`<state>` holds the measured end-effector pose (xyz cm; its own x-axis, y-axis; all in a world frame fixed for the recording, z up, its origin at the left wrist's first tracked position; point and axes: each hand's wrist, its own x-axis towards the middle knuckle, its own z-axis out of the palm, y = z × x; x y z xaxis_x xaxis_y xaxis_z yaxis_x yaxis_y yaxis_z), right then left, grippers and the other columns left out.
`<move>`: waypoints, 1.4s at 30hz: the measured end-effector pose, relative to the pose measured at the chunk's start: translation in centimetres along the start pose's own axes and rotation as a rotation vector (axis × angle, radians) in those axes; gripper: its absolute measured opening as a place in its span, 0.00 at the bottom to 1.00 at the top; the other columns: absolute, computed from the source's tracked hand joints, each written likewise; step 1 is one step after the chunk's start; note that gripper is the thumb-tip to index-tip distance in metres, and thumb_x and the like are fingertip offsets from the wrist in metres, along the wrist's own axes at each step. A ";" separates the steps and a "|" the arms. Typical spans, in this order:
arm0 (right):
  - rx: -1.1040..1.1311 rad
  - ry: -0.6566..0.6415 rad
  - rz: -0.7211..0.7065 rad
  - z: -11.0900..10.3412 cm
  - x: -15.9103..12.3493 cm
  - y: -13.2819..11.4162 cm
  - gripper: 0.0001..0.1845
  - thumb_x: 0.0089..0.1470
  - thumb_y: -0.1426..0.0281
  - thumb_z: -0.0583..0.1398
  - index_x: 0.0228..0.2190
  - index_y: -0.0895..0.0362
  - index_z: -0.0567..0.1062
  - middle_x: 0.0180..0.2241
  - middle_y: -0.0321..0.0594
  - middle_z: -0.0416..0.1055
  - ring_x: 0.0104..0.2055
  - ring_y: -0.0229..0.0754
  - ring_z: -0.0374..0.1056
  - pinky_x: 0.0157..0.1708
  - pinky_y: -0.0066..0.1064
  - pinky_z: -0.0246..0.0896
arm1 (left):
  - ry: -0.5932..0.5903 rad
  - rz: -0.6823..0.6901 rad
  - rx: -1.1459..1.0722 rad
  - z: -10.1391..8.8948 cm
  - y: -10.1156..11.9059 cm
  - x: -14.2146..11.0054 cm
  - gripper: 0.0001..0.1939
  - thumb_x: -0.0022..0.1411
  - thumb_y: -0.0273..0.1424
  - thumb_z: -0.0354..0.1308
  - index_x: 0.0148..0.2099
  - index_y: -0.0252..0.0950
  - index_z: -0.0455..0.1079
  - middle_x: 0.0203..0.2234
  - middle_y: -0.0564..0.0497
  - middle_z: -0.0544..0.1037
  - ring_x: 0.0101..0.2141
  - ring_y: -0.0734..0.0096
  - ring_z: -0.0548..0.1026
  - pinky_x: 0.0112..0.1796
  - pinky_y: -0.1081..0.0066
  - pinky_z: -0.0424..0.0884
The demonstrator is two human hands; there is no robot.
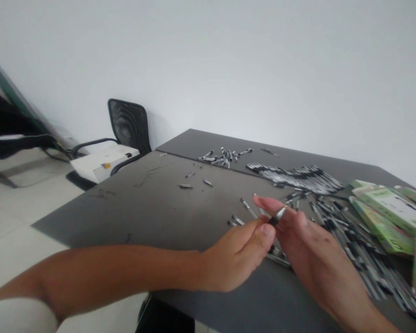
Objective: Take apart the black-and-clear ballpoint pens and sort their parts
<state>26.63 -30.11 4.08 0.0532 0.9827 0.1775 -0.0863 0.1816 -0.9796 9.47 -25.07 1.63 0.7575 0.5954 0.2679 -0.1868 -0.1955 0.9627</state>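
Note:
In the head view my left hand [239, 252] is closed around a pen [276, 216]. The pen's black grip and silver cone tip stick out past my thumb, pointing up and to the right. My right hand [307, 249] is held beside it, palm turned toward the pen, fingers stretched out to the left. The tip is at or just in front of the right fingers; contact is unclear. Behind and beneath both hands lie loose pens [248, 208], partly hidden. A thick spread of pens [353, 245] lies to the right of my right hand.
A long row of pens [298, 178] lies across the dark grey table [152, 217]. Beyond are a small heap of pen parts [225, 157] and several scattered black caps [186, 186]. Green boxes [384, 217] stack at right. A chair [130, 122] holding a white carton [102, 159] stands left.

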 end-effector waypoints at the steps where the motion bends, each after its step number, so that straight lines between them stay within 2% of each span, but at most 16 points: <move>1: -0.008 -0.010 0.022 0.1 -0.1 -0.1 0.22 0.67 0.48 0.62 0.53 0.43 0.86 0.62 0.44 0.80 0.65 0.56 0.74 0.68 0.52 0.65 | 0.003 0.002 -0.004 0.0 0.0 0.1 0.26 0.81 0.54 0.40 0.38 0.40 0.59 0.25 0.58 0.60 0.24 0.73 0.58 0.28 0.69 0.57; 4: -0.066 0.027 0.028 0.0 -0.1 -0.2 0.17 0.64 0.51 0.67 0.49 0.42 0.88 0.58 0.42 0.82 0.64 0.55 0.75 0.71 0.53 0.61 | 0.000 0.000 -0.011 0.0 0.0 0.1 0.26 0.82 0.54 0.39 0.38 0.40 0.59 0.25 0.58 0.59 0.25 0.73 0.58 0.29 0.69 0.58; 10: -0.093 0.111 0.019 -0.3 0.2 0.2 0.12 0.54 0.53 0.75 0.38 0.44 0.91 0.49 0.43 0.87 0.54 0.55 0.82 0.59 0.49 0.76 | -0.009 -0.038 0.029 0.4 -0.2 -0.2 0.28 0.80 0.57 0.39 0.35 0.41 0.57 0.23 0.58 0.58 0.25 0.72 0.57 0.28 0.69 0.56; 12: -0.058 0.084 0.007 -0.1 0.1 0.2 0.14 0.56 0.52 0.74 0.41 0.44 0.90 0.49 0.44 0.87 0.55 0.55 0.81 0.59 0.49 0.76 | -0.008 -0.045 0.011 0.4 -0.1 -0.2 0.28 0.80 0.57 0.40 0.36 0.41 0.57 0.23 0.58 0.58 0.25 0.72 0.56 0.28 0.69 0.56; 16: 0.008 -0.020 -0.008 0.2 -0.2 0.1 0.17 0.66 0.52 0.67 0.52 0.40 0.87 0.57 0.41 0.83 0.61 0.52 0.78 0.65 0.50 0.70 | 0.004 -0.041 -0.062 0.4 0.0 -0.2 0.27 0.81 0.56 0.41 0.37 0.41 0.58 0.24 0.59 0.57 0.25 0.73 0.56 0.27 0.69 0.56; 19: 0.000 -0.041 -0.009 0.0 0.0 0.1 0.14 0.68 0.53 0.65 0.50 0.38 0.87 0.58 0.38 0.83 0.63 0.50 0.77 0.68 0.48 0.67 | 0.014 -0.039 -0.103 0.5 -0.2 -0.2 0.26 0.81 0.55 0.43 0.37 0.40 0.59 0.24 0.59 0.58 0.24 0.73 0.56 0.26 0.69 0.56; 25: -0.081 0.008 -0.030 -0.3 0.4 -0.3 0.12 0.64 0.54 0.69 0.45 0.41 0.89 0.53 0.39 0.85 0.68 0.51 0.71 0.72 0.49 0.60 | 0.044 -0.050 -0.064 0.5 -0.4 -0.2 0.26 0.81 0.54 0.42 0.37 0.40 0.59 0.25 0.58 0.60 0.25 0.73 0.56 0.27 0.68 0.55; 29: -0.081 0.013 -0.034 -0.1 0.4 -0.7 0.09 0.61 0.55 0.71 0.40 0.42 0.90 0.48 0.39 0.87 0.67 0.52 0.73 0.68 0.48 0.65 | 0.026 -0.051 -0.032 0.5 -0.2 -0.3 0.26 0.82 0.53 0.42 0.36 0.40 0.58 0.25 0.58 0.59 0.24 0.74 0.55 0.26 0.68 0.53; 32: -0.014 -0.075 -0.030 -0.1 0.3 -0.6 0.11 0.66 0.55 0.67 0.46 0.40 0.89 0.53 0.37 0.85 0.63 0.48 0.76 0.66 0.44 0.68 | 0.032 -0.037 -0.060 0.7 -0.5 -0.4 0.26 0.82 0.52 0.42 0.35 0.40 0.57 0.24 0.58 0.59 0.24 0.75 0.55 0.26 0.69 0.53; 35: 0.023 -0.183 -0.043 -0.2 0.2 -0.5 0.14 0.71 0.56 0.63 0.53 0.38 0.86 0.59 0.34 0.82 0.63 0.44 0.76 0.67 0.41 0.67 | 0.050 -0.041 -0.100 0.8 -1.0 -0.5 0.26 0.83 0.51 0.41 0.35 0.40 0.57 0.23 0.59 0.59 0.23 0.75 0.55 0.25 0.70 0.54; 42: -0.014 -0.113 -0.075 -0.2 0.6 -0.3 0.11 0.67 0.56 0.68 0.48 0.39 0.88 0.52 0.35 0.86 0.62 0.45 0.77 0.68 0.42 0.66 | 0.062 -0.032 -0.073 0.5 -1.6 -0.4 0.25 0.83 0.51 0.41 0.36 0.40 0.58 0.23 0.58 0.59 0.23 0.75 0.55 0.25 0.71 0.54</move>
<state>26.89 -29.59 4.42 -0.0538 0.9643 0.2591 -0.0719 0.2551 -0.9642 9.82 -25.39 -0.03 0.7243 0.6476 0.2366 -0.2100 -0.1196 0.9703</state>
